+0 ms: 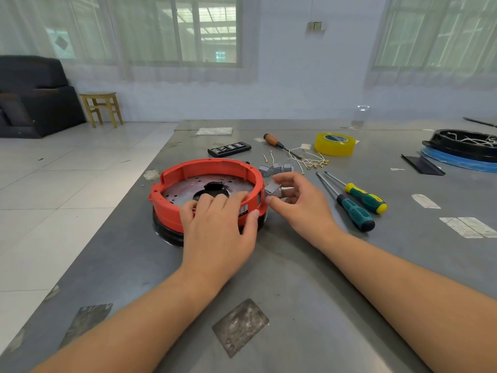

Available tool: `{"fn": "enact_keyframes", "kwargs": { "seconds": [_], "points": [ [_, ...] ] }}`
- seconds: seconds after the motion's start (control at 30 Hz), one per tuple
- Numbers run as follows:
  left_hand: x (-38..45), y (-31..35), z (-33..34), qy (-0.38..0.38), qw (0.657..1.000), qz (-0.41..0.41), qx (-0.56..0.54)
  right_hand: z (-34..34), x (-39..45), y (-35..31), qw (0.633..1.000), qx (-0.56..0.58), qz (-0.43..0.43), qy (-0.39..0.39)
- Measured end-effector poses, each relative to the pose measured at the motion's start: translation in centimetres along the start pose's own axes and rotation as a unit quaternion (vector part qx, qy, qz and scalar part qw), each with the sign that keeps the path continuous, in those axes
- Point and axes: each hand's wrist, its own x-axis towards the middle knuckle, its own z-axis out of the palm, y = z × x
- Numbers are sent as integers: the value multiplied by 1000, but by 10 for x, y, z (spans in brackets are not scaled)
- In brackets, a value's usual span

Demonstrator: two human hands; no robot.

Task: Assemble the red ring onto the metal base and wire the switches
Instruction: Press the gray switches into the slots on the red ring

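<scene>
Red ring (pixel 215 170) sits on the metal base (pixel 185 189); my left hand (pixel 217 224) grips its near wall, my right hand (pixel 295 203) pinches a grey switch (pixel 272 189) against its side.

red ring (pixel 215 168) seated on metal base (pixel 188 188)

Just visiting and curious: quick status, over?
Left hand steadies red ring, seated on metal base. Right hand pinches grey switch at ring's side. Nothing in the way.
</scene>
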Motion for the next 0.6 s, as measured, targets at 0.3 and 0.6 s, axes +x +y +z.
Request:
{"fn": "enact_keyframes", "kwargs": {
  "seconds": [0.3,0.6],
  "points": [
    [21,-40,-4,20,999,11,-48,-1,-19,-11,997,-1,-58,-50],
    [19,-61,-8,22,992,48,-111,5,-31,-15,988,64,-90,-104]
  ]
}}
